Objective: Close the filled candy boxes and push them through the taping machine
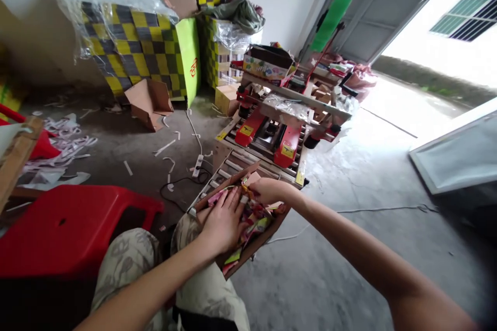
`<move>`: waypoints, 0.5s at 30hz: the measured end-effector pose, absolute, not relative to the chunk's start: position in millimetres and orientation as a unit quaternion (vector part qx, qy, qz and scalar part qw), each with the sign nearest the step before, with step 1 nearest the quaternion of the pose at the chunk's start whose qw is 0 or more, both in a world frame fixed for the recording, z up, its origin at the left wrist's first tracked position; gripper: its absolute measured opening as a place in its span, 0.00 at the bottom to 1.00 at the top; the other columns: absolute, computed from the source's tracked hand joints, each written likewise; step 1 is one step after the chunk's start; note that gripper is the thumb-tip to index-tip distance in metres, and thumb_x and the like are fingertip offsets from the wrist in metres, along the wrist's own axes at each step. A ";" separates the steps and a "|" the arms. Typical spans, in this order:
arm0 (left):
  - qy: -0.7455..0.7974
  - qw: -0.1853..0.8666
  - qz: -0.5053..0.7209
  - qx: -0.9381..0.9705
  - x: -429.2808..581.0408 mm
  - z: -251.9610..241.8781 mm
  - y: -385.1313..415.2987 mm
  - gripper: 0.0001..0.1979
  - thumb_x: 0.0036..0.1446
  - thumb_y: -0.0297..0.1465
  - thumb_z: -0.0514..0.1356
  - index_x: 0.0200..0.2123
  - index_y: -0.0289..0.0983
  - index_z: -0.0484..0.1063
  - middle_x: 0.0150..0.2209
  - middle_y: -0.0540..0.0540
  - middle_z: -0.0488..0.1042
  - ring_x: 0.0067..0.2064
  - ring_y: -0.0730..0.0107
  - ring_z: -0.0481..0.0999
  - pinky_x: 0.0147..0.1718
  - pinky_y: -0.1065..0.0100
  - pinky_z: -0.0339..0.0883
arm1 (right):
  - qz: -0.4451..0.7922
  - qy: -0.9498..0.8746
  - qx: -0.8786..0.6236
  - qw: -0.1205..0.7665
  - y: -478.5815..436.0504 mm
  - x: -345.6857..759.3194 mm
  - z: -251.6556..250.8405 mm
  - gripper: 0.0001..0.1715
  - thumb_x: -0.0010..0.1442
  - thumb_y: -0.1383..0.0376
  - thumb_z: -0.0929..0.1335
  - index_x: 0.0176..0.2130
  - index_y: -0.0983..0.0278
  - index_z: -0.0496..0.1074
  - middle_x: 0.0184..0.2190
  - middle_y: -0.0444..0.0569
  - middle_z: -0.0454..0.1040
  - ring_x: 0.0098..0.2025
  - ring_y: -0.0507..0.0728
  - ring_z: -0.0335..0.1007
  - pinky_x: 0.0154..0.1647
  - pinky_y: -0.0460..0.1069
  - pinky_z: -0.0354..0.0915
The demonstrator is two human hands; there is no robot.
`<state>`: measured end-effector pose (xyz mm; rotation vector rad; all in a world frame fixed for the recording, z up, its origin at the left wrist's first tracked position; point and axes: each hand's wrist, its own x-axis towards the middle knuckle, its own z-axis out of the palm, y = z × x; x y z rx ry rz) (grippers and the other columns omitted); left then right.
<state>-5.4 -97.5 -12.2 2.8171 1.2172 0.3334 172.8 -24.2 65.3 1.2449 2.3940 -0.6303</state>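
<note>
An open cardboard box (254,249) filled with colourful small packets (259,221) sits tilted at the near end of a roller conveyor, close above my knees. My left hand (224,221) lies on the packets with its fingers stretched out and slightly apart. At the far right part of the box, my right hand (267,191) reaches in beside a raised flap (253,180). Its fingers are curled down among the packets, and what they hold, if anything, is hidden.
The roller conveyor (229,166) leads to a red carton-sealing machine (289,139) bearing a printed box (267,64). A red stool (64,227) stands at left. A power strip (198,165) and paper scraps lie on the floor. Yellow-and-black stacks (135,46) stand behind.
</note>
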 end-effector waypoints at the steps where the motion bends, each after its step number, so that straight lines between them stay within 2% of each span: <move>1: 0.390 0.042 0.112 0.913 -7.5 -10.5 -96.4 0.29 0.63 0.45 0.47 0.61 0.33 0.56 0.65 0.36 0.47 0.67 0.54 0.41 0.63 0.52 0.39 | -0.236 0.842 0.449 0.186 -27.0 177.0 68.9 0.08 0.53 0.68 0.66 0.35 0.69 0.72 0.32 0.53 0.73 0.32 0.56 0.67 0.29 0.46 0.57; 3: 0.385 0.081 0.122 0.911 -11.8 -6.4 -94.1 0.29 0.64 0.46 0.45 0.62 0.36 0.55 0.65 0.38 0.47 0.66 0.55 0.43 0.63 0.54 0.41 | -0.327 0.810 0.454 0.177 -35.3 191.5 77.9 0.17 0.54 0.60 0.68 0.41 0.69 0.70 0.32 0.51 0.73 0.32 0.55 0.67 0.29 0.46 0.59; 5: 0.380 0.121 0.131 0.907 -15.2 -3.6 -92.1 0.31 0.63 0.49 0.44 0.62 0.37 0.54 0.65 0.38 0.48 0.66 0.54 0.44 0.63 0.53 0.42 | -0.455 0.764 0.436 0.139 -45.9 208.2 86.6 0.31 0.50 0.55 0.71 0.50 0.67 0.66 0.36 0.49 0.72 0.35 0.55 0.68 0.32 0.45 0.62; 7: 0.373 0.155 0.143 0.904 -17.3 -2.1 -91.1 0.34 0.60 0.52 0.47 0.62 0.37 0.53 0.65 0.37 0.48 0.66 0.52 0.45 0.62 0.51 0.42 | -0.529 0.735 0.415 0.089 -56.4 220.5 92.0 0.42 0.45 0.55 0.74 0.56 0.65 0.61 0.40 0.48 0.71 0.40 0.55 0.67 0.37 0.45 0.63; 8: 0.369 0.171 0.153 0.901 -17.7 -1.3 -91.2 0.35 0.59 0.52 0.49 0.62 0.38 0.53 0.65 0.37 0.49 0.66 0.53 0.46 0.62 0.51 0.43 | -0.540 0.729 0.414 0.071 -60.8 223.9 93.1 0.45 0.44 0.56 0.75 0.57 0.64 0.60 0.41 0.47 0.70 0.41 0.55 0.67 0.39 0.45 0.63; 12: 0.391 0.199 0.262 0.860 -13.1 7.6 -94.9 0.27 0.62 0.40 0.51 0.61 0.35 0.54 0.65 0.38 0.49 0.65 0.61 0.49 0.62 0.57 0.48 | -0.548 0.718 0.426 0.062 -68.1 225.3 88.8 0.42 0.43 0.59 0.75 0.56 0.63 0.62 0.39 0.45 0.70 0.42 0.55 0.66 0.41 0.46 0.64; 15: 0.336 0.162 0.281 0.884 -2.3 14.6 -98.4 0.24 0.63 0.35 0.51 0.60 0.35 0.55 0.65 0.40 0.48 0.66 0.62 0.46 0.63 0.56 0.45 | -0.519 0.730 0.440 0.063 -63.4 224.1 85.5 0.33 0.46 0.60 0.73 0.51 0.65 0.66 0.37 0.45 0.71 0.39 0.54 0.66 0.38 0.45 0.64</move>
